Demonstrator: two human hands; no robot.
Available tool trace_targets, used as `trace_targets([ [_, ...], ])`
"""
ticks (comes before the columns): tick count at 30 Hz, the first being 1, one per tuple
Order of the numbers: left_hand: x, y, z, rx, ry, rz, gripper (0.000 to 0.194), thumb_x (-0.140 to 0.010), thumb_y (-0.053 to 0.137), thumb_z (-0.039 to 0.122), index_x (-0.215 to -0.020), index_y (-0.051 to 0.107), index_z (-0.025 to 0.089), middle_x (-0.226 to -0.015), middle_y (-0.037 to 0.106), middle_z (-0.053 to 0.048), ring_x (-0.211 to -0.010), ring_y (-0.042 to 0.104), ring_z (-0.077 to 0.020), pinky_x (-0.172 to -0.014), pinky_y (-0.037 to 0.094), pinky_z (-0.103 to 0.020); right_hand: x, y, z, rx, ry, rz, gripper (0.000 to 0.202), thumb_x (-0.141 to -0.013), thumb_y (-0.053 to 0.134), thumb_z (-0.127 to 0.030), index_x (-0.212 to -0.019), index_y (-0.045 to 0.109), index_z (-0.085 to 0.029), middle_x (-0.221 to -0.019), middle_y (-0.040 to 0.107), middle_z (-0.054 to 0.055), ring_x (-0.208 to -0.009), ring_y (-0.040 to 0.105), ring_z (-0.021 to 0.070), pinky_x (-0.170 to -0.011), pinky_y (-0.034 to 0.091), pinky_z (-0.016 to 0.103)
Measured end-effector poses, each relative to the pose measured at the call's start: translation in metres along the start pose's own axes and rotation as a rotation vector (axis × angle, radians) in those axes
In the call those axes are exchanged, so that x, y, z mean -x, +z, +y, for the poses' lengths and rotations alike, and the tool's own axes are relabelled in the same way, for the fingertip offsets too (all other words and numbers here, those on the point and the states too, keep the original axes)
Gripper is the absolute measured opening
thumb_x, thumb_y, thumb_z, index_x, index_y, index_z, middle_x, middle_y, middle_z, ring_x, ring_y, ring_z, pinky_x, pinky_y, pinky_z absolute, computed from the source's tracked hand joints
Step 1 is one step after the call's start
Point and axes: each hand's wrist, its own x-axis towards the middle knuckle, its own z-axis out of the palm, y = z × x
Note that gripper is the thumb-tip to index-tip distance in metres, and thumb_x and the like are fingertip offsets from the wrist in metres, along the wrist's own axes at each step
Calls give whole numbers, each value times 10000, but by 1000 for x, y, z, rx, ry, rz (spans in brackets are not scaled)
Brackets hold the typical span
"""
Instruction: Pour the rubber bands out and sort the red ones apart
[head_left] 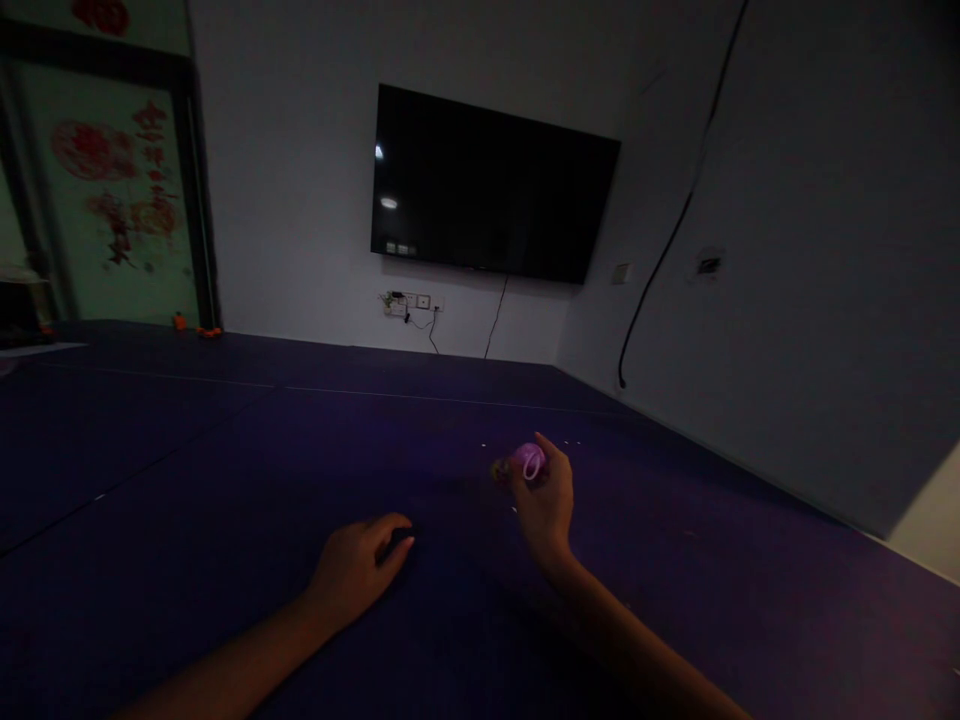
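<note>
My right hand (546, 495) grips a small purple object with a ring-shaped part (531, 460), right of the middle of the view. A darker, yellowish-green part (501, 470) shows at its left side; its details are too dim to tell. My left hand (364, 565) is lower and to the left, over the dark purple surface (435, 640). Its thumb and index finger are apart, with nothing between them. A few tiny pale bits lie on the surface around my right hand.
A black television (495, 185) hangs on the far wall, above sockets (416, 301) with cables. A black cord (667, 245) runs down the right wall. Small orange things (209, 332) stand near the glass door (112, 190) at the far left.
</note>
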Motion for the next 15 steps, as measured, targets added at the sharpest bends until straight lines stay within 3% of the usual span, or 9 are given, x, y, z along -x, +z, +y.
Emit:
trace_targets([
  [3, -2, 0, -5, -22, 51, 168, 321, -869, 495, 429, -1049, 617, 194, -908, 666, -63, -810, 631, -203, -710, 504, -317, 31, 10, -27, -211, 56, -128, 410, -782, 591, -347, -1152, 521, -184, -1057, 589, 86, -944, 578, 210, -831, 465, 357],
  [6, -3, -4, -6, -65, 145, 248, 482, -801, 601, 490, -1189, 546, 209, -1156, 604, -107, -1043, 561, -275, -862, 465, -425, 60, 14, -43, -369, 111, -351, 279, -785, 610, -333, -1020, 565, -190, -944, 610, 54, -852, 599, 189, -751, 491, 307],
  [9, -2, -6, -5, -66, 227, 209, 499, -793, 640, 436, -1230, 517, 229, -1182, 599, -94, -1075, 536, -281, -888, 435, -446, 76, 14, -47, -469, 155, -492, 277, -775, 635, -329, -1004, 563, -191, -892, 608, 40, -789, 597, 173, -697, 495, 279],
  [15, -1, -5, -6, -14, 263, 188, 390, -845, 578, 231, -1230, 520, 249, -1083, 644, -59, -992, 570, -240, -844, 438, -412, 78, 13, -42, -550, 196, -610, 270, -814, 593, -386, -998, 574, -189, -837, 614, 30, -715, 587, 150, -631, 478, 249],
])
